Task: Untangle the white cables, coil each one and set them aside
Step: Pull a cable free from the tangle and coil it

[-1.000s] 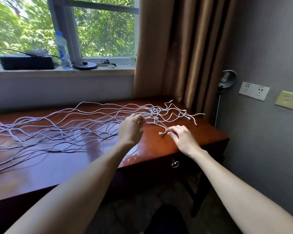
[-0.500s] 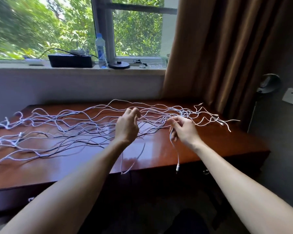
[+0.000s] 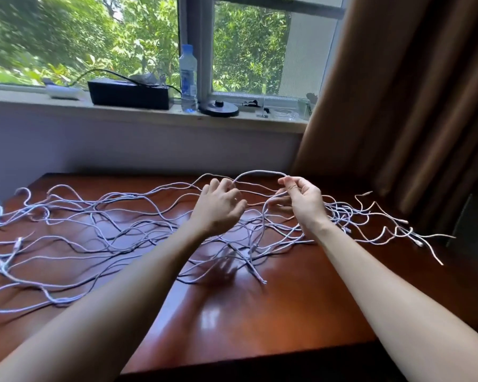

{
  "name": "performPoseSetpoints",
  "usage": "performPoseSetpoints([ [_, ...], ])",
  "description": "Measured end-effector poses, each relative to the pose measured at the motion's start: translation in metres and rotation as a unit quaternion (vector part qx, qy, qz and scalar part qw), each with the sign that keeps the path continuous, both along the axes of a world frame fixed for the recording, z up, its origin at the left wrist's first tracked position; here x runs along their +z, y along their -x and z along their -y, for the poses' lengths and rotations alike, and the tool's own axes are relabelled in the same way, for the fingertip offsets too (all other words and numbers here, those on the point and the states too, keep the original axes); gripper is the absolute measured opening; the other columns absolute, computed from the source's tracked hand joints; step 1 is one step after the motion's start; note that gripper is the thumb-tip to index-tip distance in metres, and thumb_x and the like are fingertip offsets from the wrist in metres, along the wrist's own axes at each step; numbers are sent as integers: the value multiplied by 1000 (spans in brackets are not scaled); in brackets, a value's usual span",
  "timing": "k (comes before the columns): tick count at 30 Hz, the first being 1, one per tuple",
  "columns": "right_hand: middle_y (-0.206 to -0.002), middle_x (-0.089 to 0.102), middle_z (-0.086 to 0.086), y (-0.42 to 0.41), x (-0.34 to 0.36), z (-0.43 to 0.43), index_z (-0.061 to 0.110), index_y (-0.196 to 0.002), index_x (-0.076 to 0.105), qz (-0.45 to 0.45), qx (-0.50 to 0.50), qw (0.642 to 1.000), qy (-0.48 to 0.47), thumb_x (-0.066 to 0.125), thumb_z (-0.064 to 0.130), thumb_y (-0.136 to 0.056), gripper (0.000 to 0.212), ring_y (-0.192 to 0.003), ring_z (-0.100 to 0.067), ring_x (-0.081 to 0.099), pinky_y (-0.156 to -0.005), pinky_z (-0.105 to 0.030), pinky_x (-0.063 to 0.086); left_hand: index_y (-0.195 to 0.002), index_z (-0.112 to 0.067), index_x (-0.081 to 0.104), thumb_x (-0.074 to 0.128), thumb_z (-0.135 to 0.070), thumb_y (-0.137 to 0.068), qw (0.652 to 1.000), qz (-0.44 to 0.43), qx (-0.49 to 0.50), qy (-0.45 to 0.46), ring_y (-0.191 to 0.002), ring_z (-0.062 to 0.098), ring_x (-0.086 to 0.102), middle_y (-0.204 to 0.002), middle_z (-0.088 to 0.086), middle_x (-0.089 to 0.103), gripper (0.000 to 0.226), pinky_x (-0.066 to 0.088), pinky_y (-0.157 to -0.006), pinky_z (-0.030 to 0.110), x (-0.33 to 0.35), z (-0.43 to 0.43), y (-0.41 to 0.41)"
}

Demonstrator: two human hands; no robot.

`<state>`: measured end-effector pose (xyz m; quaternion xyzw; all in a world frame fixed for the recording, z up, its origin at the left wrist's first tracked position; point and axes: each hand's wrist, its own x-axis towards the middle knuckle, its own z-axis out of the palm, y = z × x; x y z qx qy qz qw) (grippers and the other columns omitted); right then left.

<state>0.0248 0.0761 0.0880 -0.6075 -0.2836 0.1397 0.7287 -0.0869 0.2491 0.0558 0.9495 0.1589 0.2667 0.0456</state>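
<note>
— So, do both hands pinch one cable?
— Yes. The left hand [image 3: 218,206] and the right hand [image 3: 305,201] hold a raised loop [image 3: 260,171] with curled fingers, above the white cables [image 3: 94,216] spread on the table [image 3: 260,312]. I would draw it out slowly, following one end.
— Any containers?
— Only a bottle [image 3: 188,78] on the sill [image 3: 273,121]. How full it is, I cannot tell.

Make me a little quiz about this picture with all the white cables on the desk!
1. True or false: the left hand and the right hand both hold one raised white cable.
2. Where does the water bottle stand? A) floor B) windowsill C) chair
3. Fill in: the other cables lie tangled on the wooden ____.
Key: 1 true; 2 B; 3 desk.
</note>
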Motion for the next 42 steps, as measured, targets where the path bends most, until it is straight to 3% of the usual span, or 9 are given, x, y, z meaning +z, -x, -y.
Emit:
performPoseSetpoints([
  [4,-81,65,-15,5,12,-13,4,-106,59,-24,-4,999,-21,50,22,-106,20,-63,-28,74,-59,-37,63,-111,-32,69,46,-56,-90,989,-3,-14,149,-142,28,15,-163,10,14,40,13,-114,41,18,8,7],
  [8,-93,66,-26,-1,21,-27,3,-106,59,-41,-1,999,-31,49,25,-107,24,-70,-31,75,-61,-38,63,-101,-36,70,54,-62,-84,978,63,-43,194,-148,19,1,-167,2,-1,36,8,-117,41,21,15,9],
  [12,-96,68,-30,-4,26,-38,2,-106,56,-65,18,996,-55,47,23,-108,23,-71,-31,75,-63,-38,63,-102,-34,73,64,-54,-90,977,16,-47,209,-143,19,14,-159,-1,20,24,15,-113,40,8,19,5],
  [20,-85,69,-19,-20,26,-47,2,-102,53,-39,31,998,-38,49,18,-107,17,-68,-26,75,-64,-34,63,-84,-22,64,51,-42,-87,941,121,-58,311,-90,17,68,-88,-8,74,24,48,-94,43,16,11,-5],
  [23,-88,65,-16,-37,12,-52,3,-114,49,52,-10,997,58,52,18,-105,17,-63,-24,74,-68,-39,62,-85,-12,54,52,-20,-97,896,187,-104,389,-60,19,68,-73,4,74,15,56,-62,35,17,3,-7],
  [27,-83,65,-6,-57,-3,-67,17,-128,54,188,-29,975,119,56,18,-101,27,-70,-17,71,-83,-45,60,-93,-1,50,46,-11,-104,867,233,-88,433,-50,15,59,-66,9,70,15,47,-48,26,18,-20,-19],
  [30,-82,70,-2,-67,-9,-85,19,-102,67,237,-6,962,138,56,28,-102,15,-73,-12,69,-85,-47,57,-94,-7,50,45,-13,-106,872,230,-79,424,-49,16,56,-67,7,66,14,46,-48,25,10,-48,-33],
  [37,-81,60,0,-102,-25,-124,21,-87,62,364,23,915,171,60,28,-101,16,-73,-9,55,-74,-28,43,-97,-14,40,39,-15,-107,882,147,-109,435,-52,27,67,-71,8,62,11,47,-47,28,-5,-104,-67],
  [42,-98,45,-1,-122,-37,-138,31,-90,76,419,-64,889,173,61,46,-92,22,-98,-17,44,-96,-26,36,-95,-13,42,42,-8,-106,877,168,-115,435,-56,21,59,-69,7,55,12,46,-54,30,-8,-113,-72],
])
